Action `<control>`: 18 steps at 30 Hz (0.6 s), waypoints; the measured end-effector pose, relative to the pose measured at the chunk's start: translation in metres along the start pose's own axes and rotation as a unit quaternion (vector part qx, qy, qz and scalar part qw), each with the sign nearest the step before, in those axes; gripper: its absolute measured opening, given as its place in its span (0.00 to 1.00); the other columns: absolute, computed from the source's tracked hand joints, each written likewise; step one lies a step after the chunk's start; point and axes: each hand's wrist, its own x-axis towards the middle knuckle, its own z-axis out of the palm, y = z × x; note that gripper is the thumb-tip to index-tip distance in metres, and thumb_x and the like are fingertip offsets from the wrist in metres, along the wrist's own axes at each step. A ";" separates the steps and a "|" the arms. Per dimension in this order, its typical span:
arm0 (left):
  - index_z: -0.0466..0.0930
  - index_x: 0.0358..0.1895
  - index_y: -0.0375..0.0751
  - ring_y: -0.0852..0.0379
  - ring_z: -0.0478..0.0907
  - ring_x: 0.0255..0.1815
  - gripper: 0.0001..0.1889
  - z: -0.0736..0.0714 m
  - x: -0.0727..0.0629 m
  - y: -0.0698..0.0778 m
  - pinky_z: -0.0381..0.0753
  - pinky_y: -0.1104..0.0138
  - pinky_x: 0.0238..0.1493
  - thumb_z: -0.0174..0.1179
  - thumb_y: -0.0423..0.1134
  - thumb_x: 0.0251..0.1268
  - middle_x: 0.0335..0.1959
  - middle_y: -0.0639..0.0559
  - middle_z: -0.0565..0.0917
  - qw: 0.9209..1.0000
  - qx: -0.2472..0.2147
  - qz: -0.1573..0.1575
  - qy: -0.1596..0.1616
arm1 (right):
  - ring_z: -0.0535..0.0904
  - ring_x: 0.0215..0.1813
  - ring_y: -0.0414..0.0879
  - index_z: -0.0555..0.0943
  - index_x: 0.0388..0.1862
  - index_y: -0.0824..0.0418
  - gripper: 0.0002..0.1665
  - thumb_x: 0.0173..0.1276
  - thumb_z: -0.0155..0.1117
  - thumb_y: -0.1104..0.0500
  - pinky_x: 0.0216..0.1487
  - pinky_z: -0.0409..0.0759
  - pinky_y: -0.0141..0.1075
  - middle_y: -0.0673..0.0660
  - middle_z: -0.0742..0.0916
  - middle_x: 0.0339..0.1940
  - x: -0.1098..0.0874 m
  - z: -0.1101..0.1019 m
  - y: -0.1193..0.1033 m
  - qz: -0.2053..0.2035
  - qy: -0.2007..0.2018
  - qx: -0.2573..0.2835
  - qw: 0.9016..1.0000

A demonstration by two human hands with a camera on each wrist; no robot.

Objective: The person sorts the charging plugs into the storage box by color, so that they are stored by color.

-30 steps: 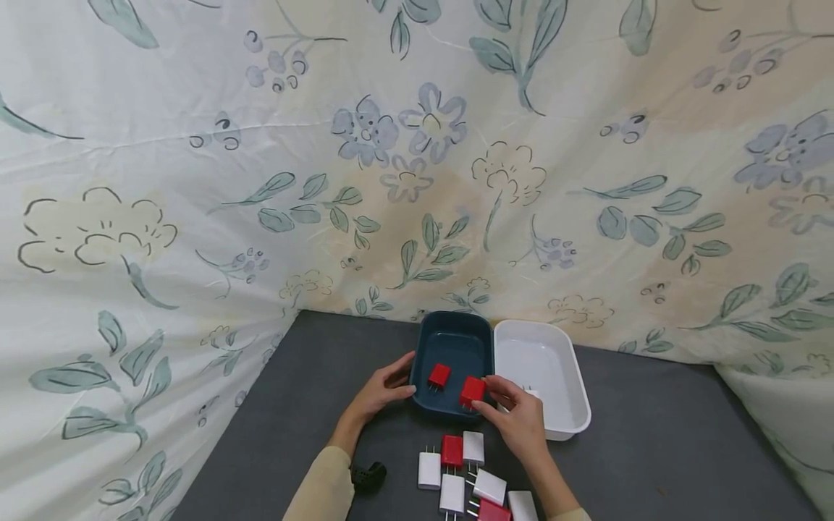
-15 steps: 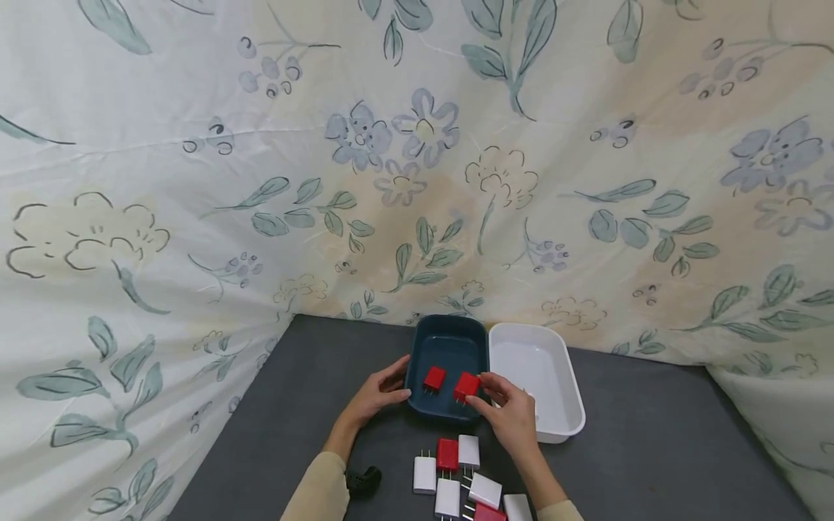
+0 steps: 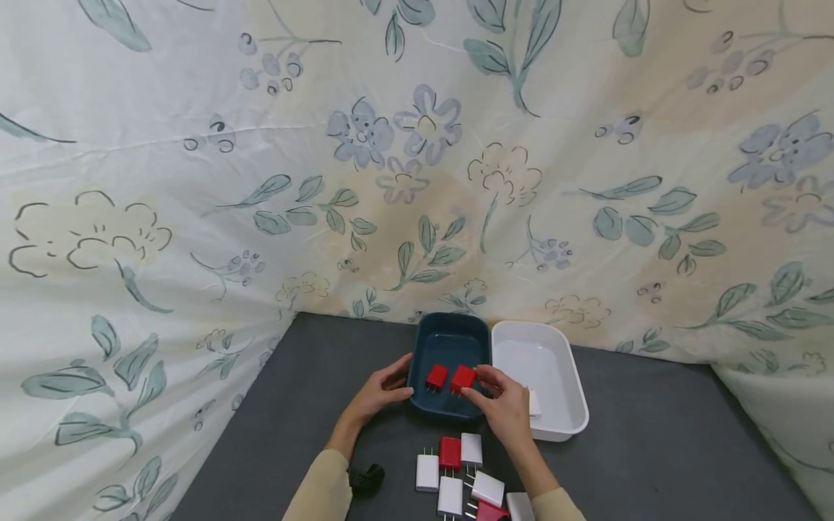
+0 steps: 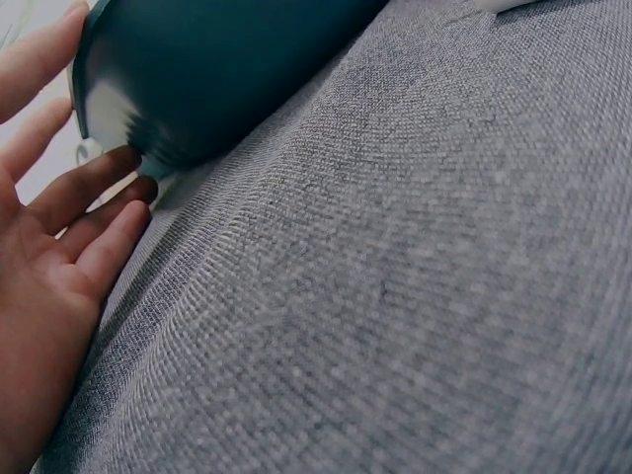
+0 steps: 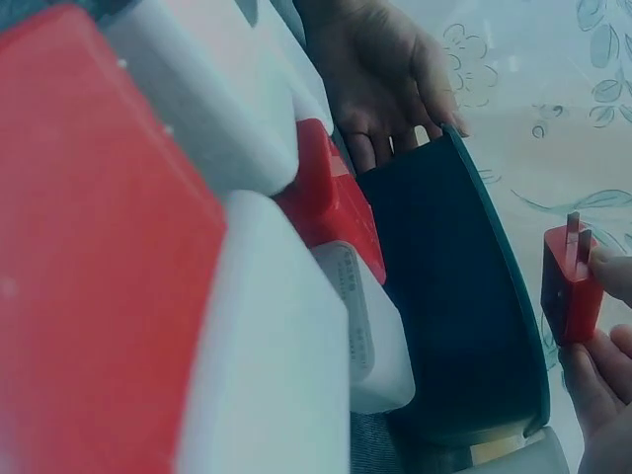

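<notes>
With the left hand [image 3: 376, 391] resting relaxed against the blue box [image 3: 451, 344], the right-hand grip [image 3: 506, 408] pinches a red charger [image 3: 463, 378] over it, apparently mid-placement, which next calls for lowering and releasing.

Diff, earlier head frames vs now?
Right hand moved slightly left and up in the head view, bringing its pinched red charger closer to the other one in the blue tray. No new grasp or release. Left hand stays at the tray's left side; loose chargers unmoved.
</notes>
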 end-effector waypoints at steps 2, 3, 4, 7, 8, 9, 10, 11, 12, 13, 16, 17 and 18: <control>0.52 0.77 0.37 0.38 0.55 0.77 0.37 0.000 0.000 0.001 0.56 0.45 0.75 0.59 0.34 0.68 0.77 0.36 0.57 1.000 -0.001 -0.001 -0.002 | 0.84 0.54 0.51 0.82 0.55 0.57 0.30 0.52 0.79 0.56 0.57 0.81 0.41 0.57 0.87 0.53 0.002 0.000 -0.002 -0.002 0.002 0.002 1.000; 0.52 0.77 0.37 0.38 0.55 0.77 0.37 0.000 0.000 0.001 0.56 0.45 0.75 0.59 0.34 0.68 0.77 0.36 0.56 1.000 0.000 -0.002 -0.003 | 0.84 0.54 0.51 0.82 0.55 0.57 0.30 0.51 0.79 0.56 0.57 0.81 0.41 0.57 0.87 0.53 0.003 0.001 -0.002 -0.003 0.004 0.002 1.000; 0.52 0.77 0.36 0.38 0.55 0.77 0.37 0.000 0.000 0.002 0.56 0.45 0.75 0.59 0.33 0.68 0.77 0.36 0.56 1.000 -0.001 -0.002 -0.003 | 0.85 0.54 0.51 0.82 0.55 0.58 0.30 0.51 0.79 0.56 0.57 0.81 0.41 0.57 0.87 0.53 0.004 0.001 -0.003 -0.005 0.005 0.003 1.000; 0.52 0.76 0.36 0.37 0.55 0.77 0.37 -0.001 -0.001 0.002 0.56 0.44 0.75 0.58 0.33 0.68 0.77 0.36 0.56 1.000 0.002 0.000 -0.001 | 0.85 0.53 0.52 0.82 0.55 0.58 0.30 0.51 0.79 0.55 0.57 0.81 0.42 0.58 0.87 0.53 0.009 0.004 -0.005 -0.008 0.006 0.004 1.000; 0.52 0.76 0.36 0.37 0.55 0.77 0.37 -0.002 0.000 0.002 0.56 0.44 0.75 0.59 0.33 0.68 0.77 0.36 0.57 1.000 0.003 0.001 0.000 | 0.85 0.53 0.52 0.82 0.55 0.58 0.31 0.51 0.79 0.55 0.57 0.81 0.42 0.58 0.87 0.53 0.011 0.005 -0.006 -0.008 0.007 0.003 1.000; 0.52 0.76 0.36 0.37 0.55 0.77 0.37 -0.002 0.000 0.002 0.56 0.44 0.75 0.59 0.33 0.68 0.77 0.36 0.57 1.000 0.004 0.002 0.001 | 0.85 0.53 0.52 0.82 0.56 0.58 0.30 0.52 0.79 0.55 0.57 0.81 0.42 0.57 0.87 0.53 0.012 0.006 -0.006 -0.008 0.007 -0.001 1.000; 0.52 0.76 0.37 0.37 0.55 0.77 0.37 -0.002 0.000 0.002 0.56 0.44 0.75 0.59 0.34 0.68 0.77 0.36 0.57 1.000 0.003 0.002 0.002 | 0.85 0.54 0.52 0.82 0.56 0.58 0.30 0.52 0.79 0.55 0.57 0.81 0.42 0.57 0.87 0.54 0.013 0.008 -0.006 -0.008 0.007 -0.003 1.000; 0.53 0.76 0.37 0.38 0.56 0.77 0.37 -0.002 0.000 0.001 0.56 0.44 0.75 0.59 0.34 0.68 0.77 0.37 0.57 1.000 0.003 0.002 0.004 | 0.85 0.54 0.52 0.81 0.57 0.58 0.31 0.53 0.78 0.55 0.57 0.81 0.42 0.57 0.87 0.54 0.014 0.009 -0.006 -0.009 0.008 -0.005 1.000; 0.53 0.76 0.37 0.38 0.56 0.77 0.37 -0.002 0.001 0.001 0.55 0.44 0.75 0.59 0.34 0.68 0.77 0.37 0.57 1.000 0.001 0.002 0.004 | 0.85 0.54 0.52 0.81 0.57 0.58 0.30 0.53 0.78 0.55 0.57 0.81 0.42 0.57 0.87 0.54 0.015 0.010 -0.006 -0.008 0.009 -0.007 1.000; 0.53 0.76 0.38 0.38 0.56 0.77 0.37 -0.002 0.001 0.000 0.56 0.44 0.75 0.59 0.34 0.67 0.77 0.37 0.57 1.000 0.001 0.001 0.004 | 0.85 0.54 0.52 0.81 0.57 0.57 0.30 0.53 0.78 0.55 0.57 0.81 0.42 0.57 0.87 0.54 0.015 0.011 -0.006 -0.006 0.010 -0.009 1.000; 0.53 0.77 0.38 0.39 0.56 0.77 0.37 -0.002 0.001 -0.001 0.56 0.45 0.75 0.59 0.34 0.68 0.77 0.38 0.58 1.000 0.004 -0.003 0.001 | 0.85 0.54 0.52 0.82 0.56 0.57 0.30 0.54 0.78 0.56 0.57 0.81 0.42 0.57 0.87 0.54 0.016 0.012 -0.005 0.003 0.012 -0.010 1.000; 0.52 0.77 0.39 0.39 0.56 0.77 0.37 -0.001 0.001 -0.001 0.57 0.46 0.75 0.59 0.34 0.68 0.77 0.38 0.57 1.000 0.006 -0.004 0.000 | 0.85 0.53 0.52 0.82 0.56 0.57 0.29 0.54 0.78 0.56 0.57 0.81 0.42 0.57 0.87 0.54 0.016 0.012 -0.005 0.005 0.013 -0.011 1.000; 0.52 0.77 0.38 0.40 0.56 0.77 0.37 -0.001 0.001 -0.002 0.57 0.46 0.75 0.59 0.34 0.68 0.77 0.38 0.57 1.000 0.009 -0.004 -0.001 | 0.85 0.53 0.52 0.82 0.56 0.57 0.29 0.54 0.78 0.56 0.57 0.81 0.42 0.57 0.87 0.53 0.016 0.013 -0.005 0.007 0.013 -0.013 1.000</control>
